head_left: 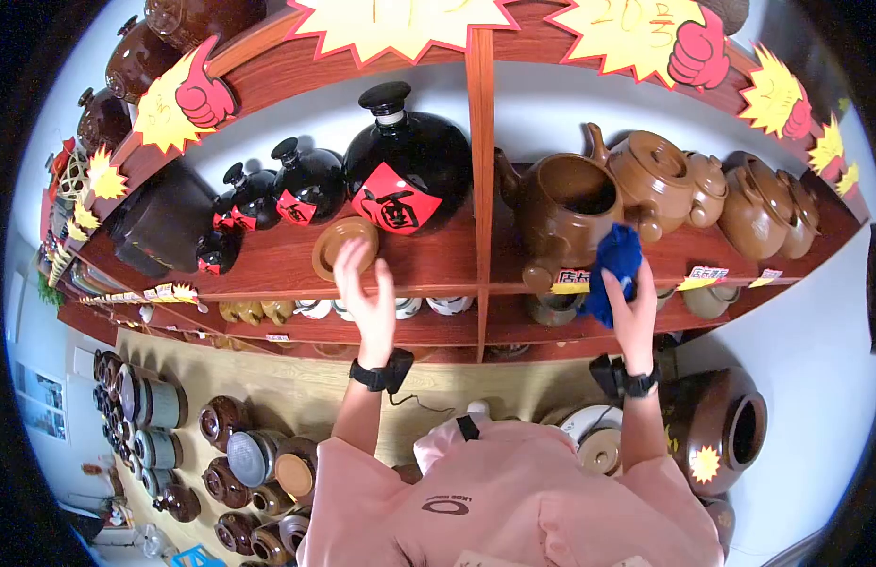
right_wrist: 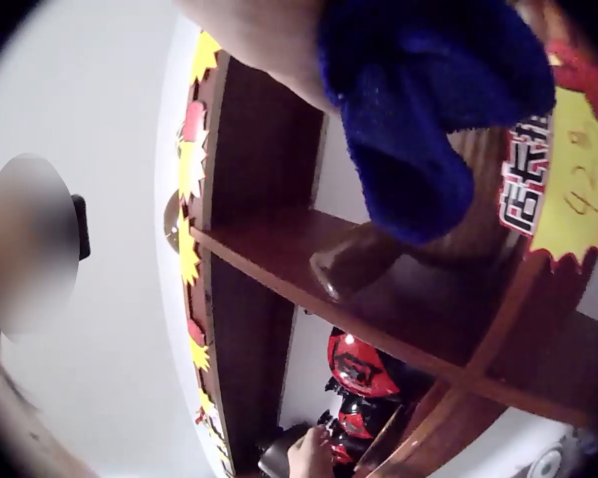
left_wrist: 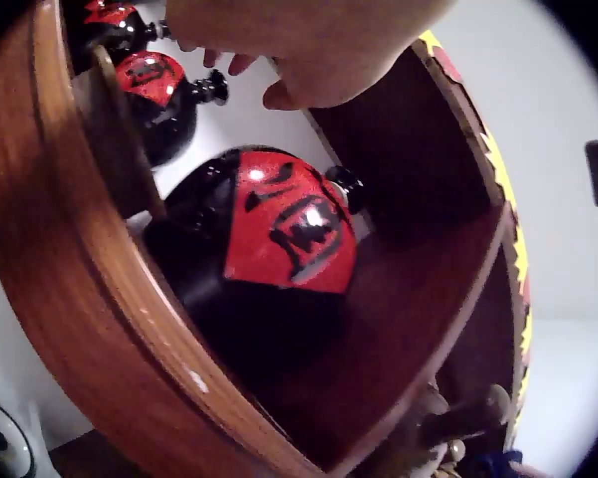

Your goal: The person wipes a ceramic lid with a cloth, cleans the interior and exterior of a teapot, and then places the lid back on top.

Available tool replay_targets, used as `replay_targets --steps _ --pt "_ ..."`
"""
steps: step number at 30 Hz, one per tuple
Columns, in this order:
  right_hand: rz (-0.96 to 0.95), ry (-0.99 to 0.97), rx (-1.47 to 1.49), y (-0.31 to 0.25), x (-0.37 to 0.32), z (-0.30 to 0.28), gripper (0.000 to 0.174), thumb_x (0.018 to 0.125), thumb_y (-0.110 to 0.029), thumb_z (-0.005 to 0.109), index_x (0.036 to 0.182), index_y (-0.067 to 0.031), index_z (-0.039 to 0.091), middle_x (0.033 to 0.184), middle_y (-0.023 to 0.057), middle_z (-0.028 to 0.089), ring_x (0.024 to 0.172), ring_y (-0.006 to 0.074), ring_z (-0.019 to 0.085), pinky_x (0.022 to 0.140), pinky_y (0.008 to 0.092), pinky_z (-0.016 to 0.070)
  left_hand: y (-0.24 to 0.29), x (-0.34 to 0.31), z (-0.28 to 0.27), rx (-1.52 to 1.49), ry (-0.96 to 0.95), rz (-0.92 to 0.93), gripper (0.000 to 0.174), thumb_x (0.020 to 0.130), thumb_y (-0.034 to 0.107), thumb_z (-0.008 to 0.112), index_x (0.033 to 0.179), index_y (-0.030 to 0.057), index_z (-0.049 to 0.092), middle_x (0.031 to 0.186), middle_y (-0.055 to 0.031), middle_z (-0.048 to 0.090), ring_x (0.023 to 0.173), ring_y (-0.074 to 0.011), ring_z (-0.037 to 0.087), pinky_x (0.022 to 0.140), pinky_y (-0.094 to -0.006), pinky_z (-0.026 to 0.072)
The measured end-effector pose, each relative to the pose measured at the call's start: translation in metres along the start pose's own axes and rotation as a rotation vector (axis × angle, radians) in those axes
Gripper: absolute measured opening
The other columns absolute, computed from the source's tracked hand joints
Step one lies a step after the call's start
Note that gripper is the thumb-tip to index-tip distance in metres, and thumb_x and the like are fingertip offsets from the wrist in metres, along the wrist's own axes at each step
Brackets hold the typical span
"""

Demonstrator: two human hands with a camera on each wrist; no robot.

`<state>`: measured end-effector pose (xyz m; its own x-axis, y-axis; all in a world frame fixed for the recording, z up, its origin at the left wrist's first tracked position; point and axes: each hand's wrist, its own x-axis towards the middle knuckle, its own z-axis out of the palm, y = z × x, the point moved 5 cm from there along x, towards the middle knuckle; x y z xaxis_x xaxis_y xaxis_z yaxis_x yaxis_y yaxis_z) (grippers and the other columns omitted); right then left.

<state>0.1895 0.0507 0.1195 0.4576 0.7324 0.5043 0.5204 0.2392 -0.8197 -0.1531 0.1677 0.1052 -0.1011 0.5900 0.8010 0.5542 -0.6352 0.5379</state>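
Observation:
My right hand grips a bunched blue cloth in front of a brown clay teapot with its round mouth uncovered. In the right wrist view the cloth hides most of that pot. My left hand is raised with fingers spread, overlapping a round brown lid in the head view. The lid stands on edge at the shelf front, close to the largest black wine jar with its red diamond label. In the left wrist view the left fingers sit beyond the lid, holding nothing.
Smaller black jars line the left compartment, beside an upright shelf divider. More brown pots stand to the right. Price tags hang along the shelf edge. Glazed jars crowd the floor behind.

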Motion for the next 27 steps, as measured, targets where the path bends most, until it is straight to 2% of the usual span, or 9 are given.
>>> replay_targets --steps 2,3,7,9,12,16,19,22,27 --pt "0.024 -0.064 -0.058 -0.018 0.019 0.008 0.046 0.083 -0.009 0.067 0.124 0.0007 0.049 0.103 0.0148 0.063 0.096 0.0186 0.06 0.086 0.0314 0.0458 0.031 0.002 0.007 -0.064 -0.074 0.055 0.026 0.08 -0.003 0.06 0.105 0.0011 0.059 0.111 -0.012 0.059 0.107 -0.0258 0.054 0.097 -0.0355 0.0392" --pt "-0.133 -0.055 -0.148 -0.029 0.029 0.012 0.051 0.08 -0.008 0.068 0.126 0.0003 0.048 0.109 0.0202 0.062 0.099 0.0278 0.062 0.087 0.0352 0.0466 0.046 0.003 0.011 -0.133 -0.113 0.055 0.026 0.078 -0.004 0.061 0.104 0.0012 0.06 0.109 -0.012 0.06 0.105 -0.0257 0.055 0.094 -0.0349 0.041" --pt "-0.395 -0.255 -0.224 -0.051 0.048 0.037 0.055 0.077 -0.006 0.067 0.128 -0.0007 0.047 0.115 0.0223 0.059 0.104 0.037 0.058 0.09 0.0391 0.0462 0.083 -0.003 0.031 -0.242 -0.264 0.152 0.029 0.076 -0.006 0.064 0.104 0.0016 0.06 0.109 -0.0134 0.058 0.091 -0.0228 0.06 0.078 -0.0301 0.0497" --pt "-0.459 -0.376 -0.261 -0.042 0.043 0.048 0.055 0.077 -0.005 0.066 0.128 -0.0018 0.047 0.116 0.0224 0.058 0.105 0.0393 0.056 0.092 0.0405 0.0453 0.086 -0.011 0.044 -0.33 -0.375 0.14 0.031 0.077 -0.004 0.063 0.108 0.0011 0.059 0.109 -0.0146 0.057 0.091 -0.0246 0.06 0.078 -0.0314 0.0508" --pt "-0.308 -0.466 -0.235 -0.024 0.032 0.048 0.053 0.078 -0.005 0.064 0.128 -0.0035 0.048 0.119 0.0217 0.056 0.11 0.0386 0.054 0.095 0.0408 0.0432 0.093 -0.02 0.059 -0.378 -0.574 0.114 0.039 0.079 0.0 0.062 0.118 0.0017 0.055 0.115 -0.0163 0.055 0.092 -0.027 0.06 0.078 -0.033 0.0515" --pt "-0.358 -0.447 -0.286 -0.018 0.025 0.038 0.052 0.076 -0.007 0.066 0.126 -0.0041 0.05 0.123 0.0208 0.053 0.112 0.0382 0.052 0.096 0.0414 0.0426 0.1 -0.03 0.077 -0.332 -0.775 0.017 0.057 0.081 0.002 0.061 0.135 0.0067 0.042 0.134 -0.0159 0.045 0.092 -0.022 0.06 0.078 -0.0328 0.0512" --pt "-0.362 -0.441 -0.382 -0.014 0.015 0.032 0.058 0.075 -0.01 0.068 0.129 -0.0048 0.047 0.125 0.0215 0.052 0.115 0.0393 0.05 0.098 0.0414 0.0415 0.101 -0.032 0.093 -0.259 -0.711 0.063 0.068 0.08 0.0 0.059 0.141 0.0098 0.032 0.142 -0.0144 0.035 0.095 -0.0283 0.06 0.078 -0.0369 0.0521" --pt "-0.365 -0.478 -0.324 -0.014 0.004 0.027 0.065 0.074 -0.011 0.07 0.133 -0.0053 0.043 0.127 0.0224 0.051 0.119 0.0396 0.047 0.101 0.0416 0.0395 0.117 -0.029 0.097 -0.092 -0.655 0.31 0.068 0.079 -0.002 0.056 0.141 0.0102 0.031 0.142 -0.0122 0.035 0.099 -0.0353 0.058 0.078 -0.0418 0.052" --pt "-0.286 -0.362 -0.209 0.0 -0.002 0.022 0.065 0.072 -0.005 0.07 0.132 -0.0053 0.044 0.125 0.021 0.053 0.117 0.035 0.05 0.098 0.0387 0.0406 0.1 -0.029 0.119 -0.048 -0.664 0.135 0.058 0.08 -0.003 0.053 0.135 0.0071 0.037 0.127 -0.0154 0.044 0.098 -0.0405 0.056 0.077 -0.0457 0.0507"
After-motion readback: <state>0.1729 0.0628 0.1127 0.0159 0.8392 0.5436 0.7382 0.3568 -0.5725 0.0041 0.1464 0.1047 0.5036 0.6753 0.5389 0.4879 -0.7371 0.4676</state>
